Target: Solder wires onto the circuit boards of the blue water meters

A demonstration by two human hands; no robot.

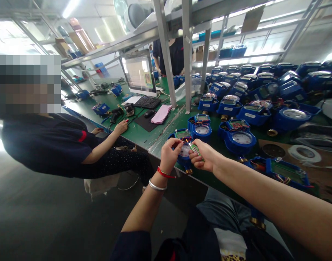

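My right hand is closed around a green lighter, held upright with a small flame at its top. Just left of the flame, my left hand is closed in a pinch; whatever lies between its fingertips is too small to make out. Both hands are over a blue water meter at the bench's front edge. Its round dial shows between them, and thin wires come from its uncovered compartment behind. Another blue meter stands right behind it, and a third meter sits to the right.
Many more blue meters crowd the bench at right. A tape roll lies on cardboard there. Metal shelf posts rise ahead. Leftward are a monitor, keyboard and pink papers. A co-worker sits at left; another person stands behind.
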